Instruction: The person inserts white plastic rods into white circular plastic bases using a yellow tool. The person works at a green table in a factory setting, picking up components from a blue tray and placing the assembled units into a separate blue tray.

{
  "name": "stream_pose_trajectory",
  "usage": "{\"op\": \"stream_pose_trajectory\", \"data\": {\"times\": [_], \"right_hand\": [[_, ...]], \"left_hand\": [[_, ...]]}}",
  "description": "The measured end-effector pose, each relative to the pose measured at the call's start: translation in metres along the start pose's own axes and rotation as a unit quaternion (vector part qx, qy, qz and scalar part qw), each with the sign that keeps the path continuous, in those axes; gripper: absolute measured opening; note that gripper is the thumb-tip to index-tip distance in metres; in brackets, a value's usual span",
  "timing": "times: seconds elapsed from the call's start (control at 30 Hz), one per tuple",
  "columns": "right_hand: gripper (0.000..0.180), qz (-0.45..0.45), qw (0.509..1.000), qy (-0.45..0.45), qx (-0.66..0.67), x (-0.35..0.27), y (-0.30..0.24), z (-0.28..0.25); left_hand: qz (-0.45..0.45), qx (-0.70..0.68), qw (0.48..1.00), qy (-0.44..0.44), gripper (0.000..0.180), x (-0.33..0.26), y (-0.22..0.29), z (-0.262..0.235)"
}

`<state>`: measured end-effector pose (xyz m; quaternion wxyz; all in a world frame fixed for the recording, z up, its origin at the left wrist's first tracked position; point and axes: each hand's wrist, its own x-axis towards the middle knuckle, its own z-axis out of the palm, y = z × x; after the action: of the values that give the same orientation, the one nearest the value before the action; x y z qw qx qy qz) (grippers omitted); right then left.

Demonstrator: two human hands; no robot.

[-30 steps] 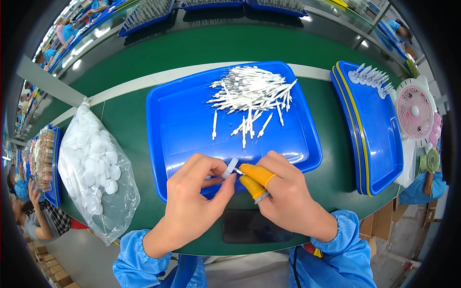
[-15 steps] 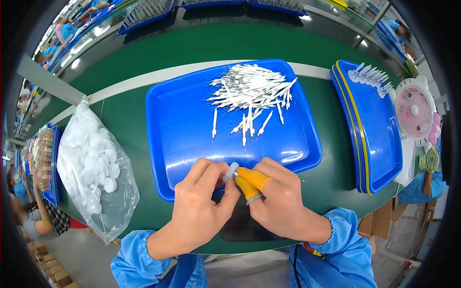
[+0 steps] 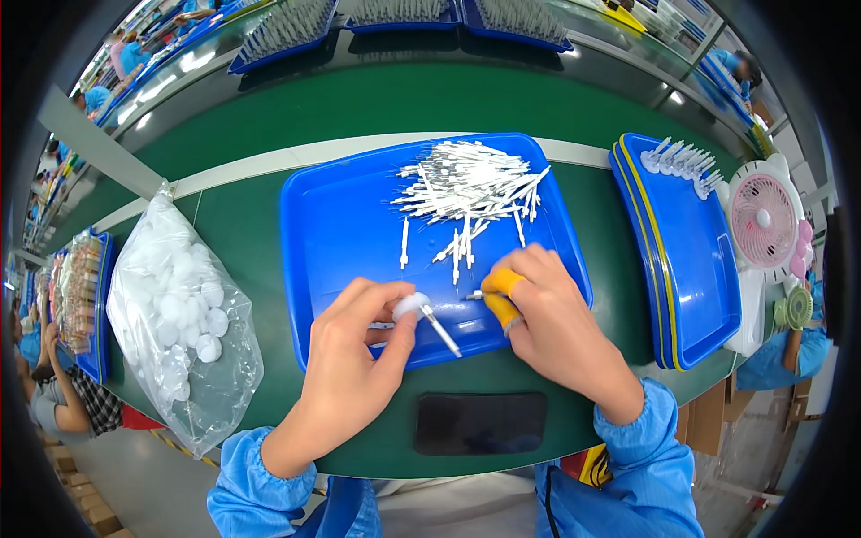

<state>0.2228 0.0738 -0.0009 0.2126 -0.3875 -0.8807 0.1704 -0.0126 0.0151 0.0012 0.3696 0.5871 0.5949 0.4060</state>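
My left hand (image 3: 350, 359) pinches a round translucent white cap (image 3: 410, 307) between thumb and fingers. From the cap a thin white stick (image 3: 442, 333) slants down to the right over the near rim of the blue tray (image 3: 345, 247). My right hand (image 3: 565, 332), with yellow finger cots (image 3: 504, 282) on two fingers, is closed over the tray on another white stick, whose thin tip (image 3: 475, 295) pokes out to the left. A heap of white sticks (image 3: 471, 179) with fine wire-like ends lies toward the tray's far side, with several loose ones nearer me.
Left of the tray lies a clear bag (image 3: 193, 309) of white caps. A black phone (image 3: 480, 423) lies near the table's front edge. To the right are stacked blue trays (image 3: 695, 296), the top one holding capped sticks (image 3: 682, 163), and a pink-and-white fan (image 3: 764, 220).
My hands have moved apart. The left keeps the cap, with a stick now showing on it; the right has gone up and right over the tray and taken a stick. The phone is uncovered.
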Motion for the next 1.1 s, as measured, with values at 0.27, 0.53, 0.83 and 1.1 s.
{"op": "stream_pose_trajectory", "data": {"times": [0.27,0.53,0.83,1.1], "right_hand": [[0.041,-0.028,0.985,0.029,0.169,-0.011,-0.029,0.008],[0.045,-0.015,0.991,-0.020,0.130,-0.012,-0.020,0.007],[0.042,-0.021,0.990,0.023,0.135,-0.012,-0.034,0.021],[0.040,-0.009,0.983,0.096,0.157,-0.016,-0.044,0.029]], "left_hand": [[0.064,0.029,0.997,-0.026,0.014,-0.003,0.002,0.006],[0.063,0.049,0.997,-0.004,0.016,-0.003,0.000,0.009],[0.086,0.072,0.994,0.005,0.013,-0.006,0.001,0.013],[0.115,0.086,0.990,0.012,0.019,-0.016,-0.001,0.016]]}}
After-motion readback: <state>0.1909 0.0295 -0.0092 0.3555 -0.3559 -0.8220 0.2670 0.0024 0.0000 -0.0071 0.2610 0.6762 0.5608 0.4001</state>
